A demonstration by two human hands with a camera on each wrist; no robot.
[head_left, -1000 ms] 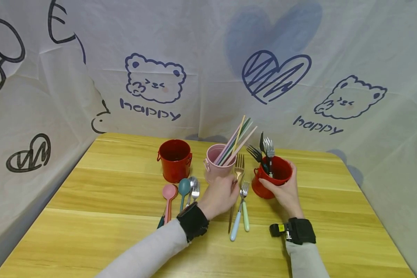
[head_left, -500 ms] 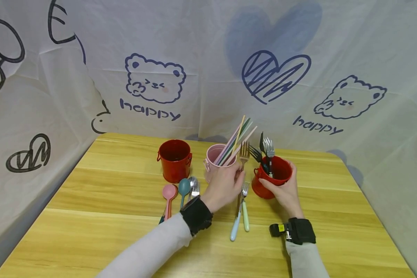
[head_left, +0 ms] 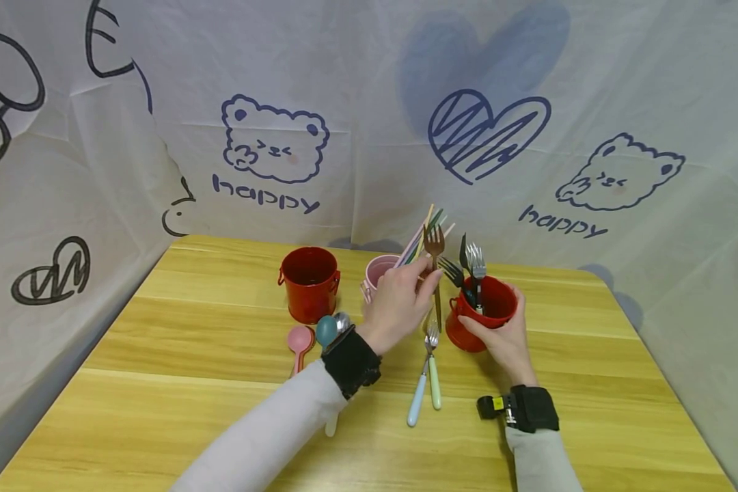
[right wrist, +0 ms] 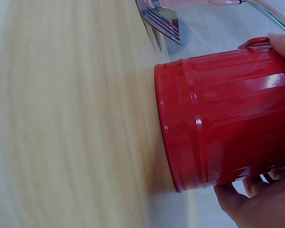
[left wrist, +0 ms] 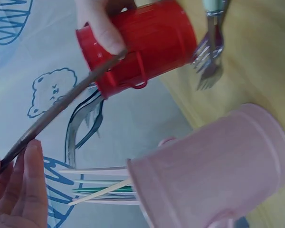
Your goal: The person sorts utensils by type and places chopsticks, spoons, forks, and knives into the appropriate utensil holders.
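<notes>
My left hand (head_left: 400,301) pinches a copper-coloured fork (head_left: 434,242) between thumb and fingers, tines up, raised in front of the pink bucket (head_left: 372,277). In the left wrist view the fork's handle (left wrist: 61,104) slants toward the right red bucket. That red bucket (right wrist: 228,118) stands on the table with my right hand (head_left: 506,342) gripping its sides, thumb at the front. Several forks (head_left: 476,263), dark and silver, lean inside it. Two more forks, one with a light blue handle (head_left: 417,403) and one with a green handle (head_left: 435,389), lie on the table between my hands.
Another red bucket (head_left: 310,287) stands at the left back. The pink bucket holds several coloured straws (head_left: 415,239). Spoons with pink (head_left: 300,338) and teal (head_left: 326,331) bowls lie in front, partly behind my left forearm. A white cloth with drawings (head_left: 369,137) hangs behind the table.
My left hand has lifted the copper-coloured fork off the table, moving it up and slightly right toward the right red bucket. My right hand and that bucket have stayed still.
</notes>
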